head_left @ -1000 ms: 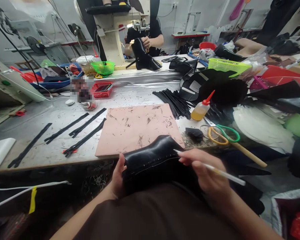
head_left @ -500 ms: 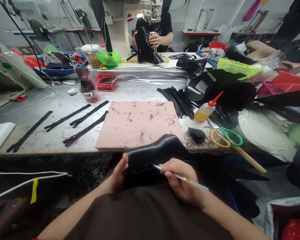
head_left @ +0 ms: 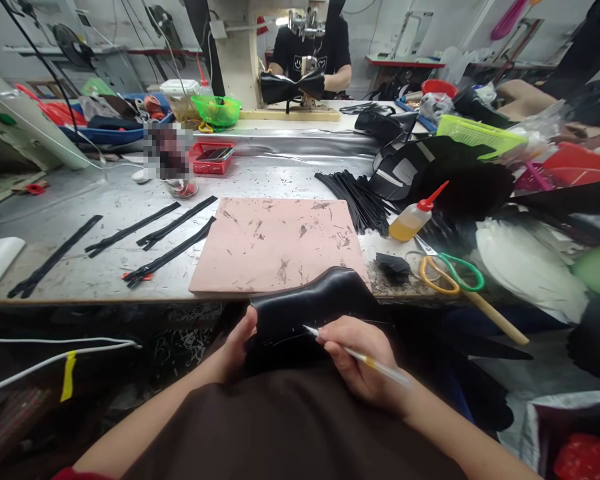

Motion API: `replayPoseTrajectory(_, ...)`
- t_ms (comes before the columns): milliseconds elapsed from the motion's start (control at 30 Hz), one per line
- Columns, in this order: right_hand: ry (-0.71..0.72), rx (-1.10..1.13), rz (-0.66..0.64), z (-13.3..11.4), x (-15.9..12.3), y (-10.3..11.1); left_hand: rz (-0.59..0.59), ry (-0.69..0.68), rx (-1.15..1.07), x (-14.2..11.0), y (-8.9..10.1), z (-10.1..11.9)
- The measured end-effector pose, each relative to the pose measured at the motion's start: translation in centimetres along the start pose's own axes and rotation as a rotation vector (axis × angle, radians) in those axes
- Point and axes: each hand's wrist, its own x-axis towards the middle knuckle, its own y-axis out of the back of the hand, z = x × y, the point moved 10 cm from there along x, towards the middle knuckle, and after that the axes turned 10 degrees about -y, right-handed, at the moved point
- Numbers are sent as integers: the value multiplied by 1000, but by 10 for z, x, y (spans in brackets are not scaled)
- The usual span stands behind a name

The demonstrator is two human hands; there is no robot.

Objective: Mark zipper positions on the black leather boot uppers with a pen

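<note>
A glossy black leather boot upper lies across my lap and leans on the table's front edge. My left hand grips its left end, thumb on top and the fingers hidden behind the leather. In my right hand is a slim white marking pen with a yellow band, pinched between thumb and fingers. Its tip touches the leather near a row of small white marks, and thin pale lines run along the lower edge. Just beyond the leather lies a pink board with dark scuffs.
Several black zippers lie left of the board. To the right are black strips, a glue bottle with red nozzle, and scissors with green and orange handles. Across the table, a person holds black leather at a sewing machine.
My pen tip has shifted slightly left along the leather; my left hand keeps its hold. Across the table, the person has turned the black boot piece sideways under the machine.
</note>
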Motion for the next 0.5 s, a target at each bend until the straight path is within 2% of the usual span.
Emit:
replayPoseTrajectory(133, 1, -3, -4, 1, -1, 0, -55, -4, 28, 4, -9, 2)
replayPoseTrajectory(267, 4, 13, 11, 1, -5, 2, -53, -31, 10, 10, -14, 6)
replayPoseTrajectory(500, -10, 29, -54, 3, -5, -5, -2, -3, -31, 12, -8, 1)
